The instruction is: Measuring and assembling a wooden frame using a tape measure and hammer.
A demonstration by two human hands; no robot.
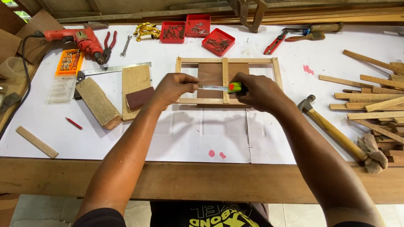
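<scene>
Wooden frame (252, 60) lies on white bench top (189, 134). Right hand (259, 91) grips green tape measure (235, 87) over frame's lower rail; left hand (172, 87) pinches blade end (206, 87) at frame's left edge. Hammer (332, 130) right of frame.

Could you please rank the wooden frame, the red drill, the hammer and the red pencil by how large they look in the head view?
1. Wooden frame
2. Hammer, though it lies nearer the camera, which may flatter it
3. Red drill
4. Red pencil, clearly smallest
</scene>
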